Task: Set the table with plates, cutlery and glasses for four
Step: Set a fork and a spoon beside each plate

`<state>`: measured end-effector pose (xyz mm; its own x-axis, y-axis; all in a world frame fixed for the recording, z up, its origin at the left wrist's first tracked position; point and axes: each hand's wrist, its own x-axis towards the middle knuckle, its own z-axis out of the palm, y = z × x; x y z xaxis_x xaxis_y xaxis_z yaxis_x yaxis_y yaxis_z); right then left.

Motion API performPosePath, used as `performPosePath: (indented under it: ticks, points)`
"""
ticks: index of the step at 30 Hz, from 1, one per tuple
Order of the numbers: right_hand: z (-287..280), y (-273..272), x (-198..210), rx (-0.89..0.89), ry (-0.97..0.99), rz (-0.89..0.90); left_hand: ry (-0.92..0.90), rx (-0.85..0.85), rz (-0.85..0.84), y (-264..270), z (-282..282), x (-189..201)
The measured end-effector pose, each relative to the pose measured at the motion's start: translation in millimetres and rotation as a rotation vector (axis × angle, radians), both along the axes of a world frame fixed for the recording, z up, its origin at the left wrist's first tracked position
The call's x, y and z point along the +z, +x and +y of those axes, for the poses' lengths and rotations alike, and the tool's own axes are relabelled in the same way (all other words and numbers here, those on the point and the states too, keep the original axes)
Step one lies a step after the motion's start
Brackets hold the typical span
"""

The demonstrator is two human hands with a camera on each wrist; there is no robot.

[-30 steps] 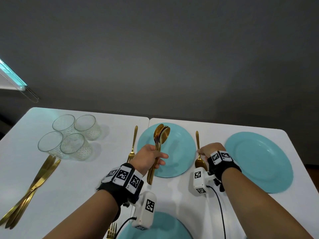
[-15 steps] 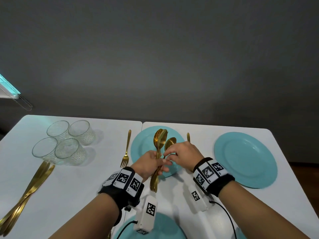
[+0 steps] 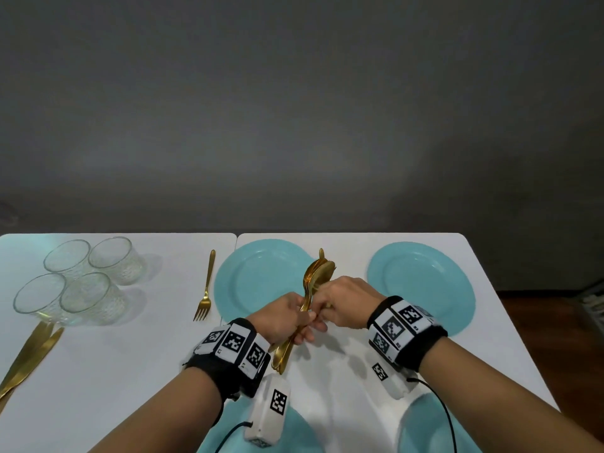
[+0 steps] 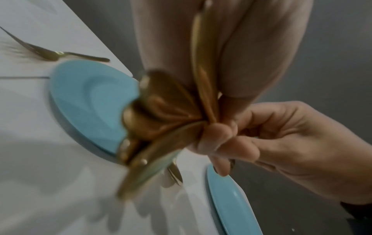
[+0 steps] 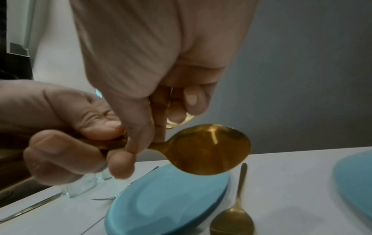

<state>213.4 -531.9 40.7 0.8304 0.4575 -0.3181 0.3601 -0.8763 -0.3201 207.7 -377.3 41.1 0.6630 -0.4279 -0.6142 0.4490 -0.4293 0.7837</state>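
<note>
My left hand (image 3: pixel 287 318) grips a bundle of gold spoons (image 3: pixel 318 276) by the handles, bowls pointing away, above the table's middle. My right hand (image 3: pixel 340 305) meets it and pinches one spoon (image 5: pixel 209 149) of the bundle at its neck. Another gold spoon (image 5: pixel 235 211) lies on the table just right of the far teal plate (image 3: pixel 258 282); in the head view only its handle tip shows. A second teal plate (image 3: pixel 421 286) sits at the far right. Two more teal plates (image 3: pixel 294 433) (image 3: pixel 425 429) lie at the near edge, partly hidden by my arms.
A gold fork (image 3: pixel 205 289) lies left of the far plate. Several clear glasses (image 3: pixel 75 282) stand grouped at the far left, with gold knives (image 3: pixel 29 358) lying in front of them. The white table (image 3: pixel 130 371) is two tops joined by a seam.
My right hand let go of the spoon it laid beside the far plate, moved left to the bundle and now pinches one spoon there. The left hand still holds the bundle.
</note>
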Motion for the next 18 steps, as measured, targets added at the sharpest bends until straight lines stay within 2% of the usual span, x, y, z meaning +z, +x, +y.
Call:
performPosePath:
  ticks: [5, 8, 11, 13, 18]
  points:
    - [-47.6, -10.5, -0.6, -0.111, -0.047, 0.060, -0.013, 0.070, -0.009, -1.4, -34.3, -6.0]
    - [-98.9, -9.0, -10.9, -0.373, -0.039, 0.084, 0.003, 0.164, -0.048, 5.6, -49.9, -14.5]
    - [-156.8, -4.5, -22.2, -0.714, 0.004, 0.067, 0.030, 0.242, -0.068, 12.8, -64.3, -19.5]
    - [-190.4, -4.5, -25.8, -0.928, -0.037, 0.060, 0.033, 0.268, -0.064, 15.7, -73.9, -20.9]
    - [-247.5, -12.1, -53.1, -1.150, -0.335, 0.204, -0.005, 0.296, -0.050, 18.2, -92.2, -24.1]
